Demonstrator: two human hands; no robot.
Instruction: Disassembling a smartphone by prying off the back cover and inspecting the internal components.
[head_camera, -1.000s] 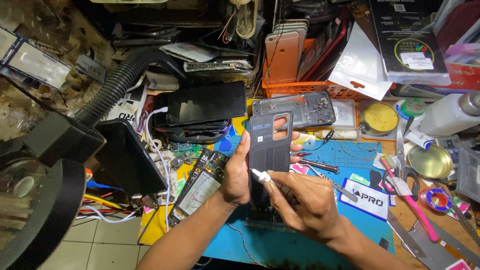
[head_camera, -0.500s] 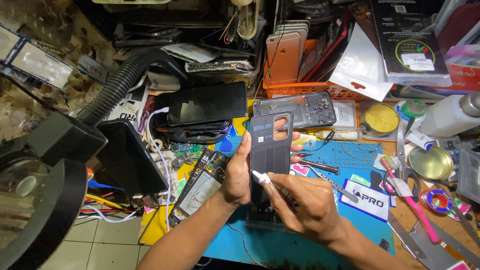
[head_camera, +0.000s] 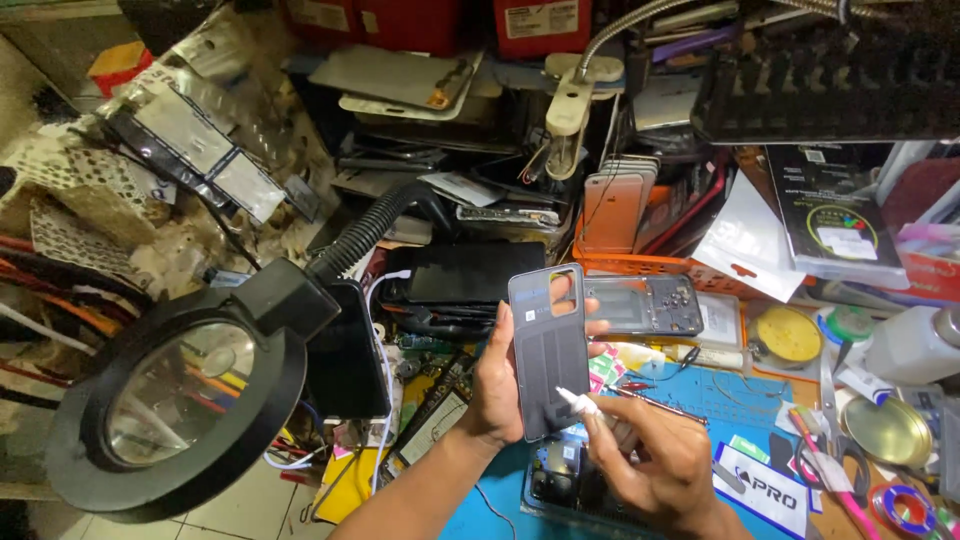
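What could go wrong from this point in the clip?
The left hand pinches the dark phone back cover by its edges in mid-air, so it might slip onto the cluttered bench. The right hand holds a small white-tipped applicator at the cover's lower edge; whatever it dispenses could smear or drip onto the blue mat.

A black round magnifier lamp on a ribbed gooseneck stands at the left. A dark phone screen lies behind, near an open phone frame. An orange basket holds phone backs. At the right sit a white bottle, a round brass tin and a blue mat.
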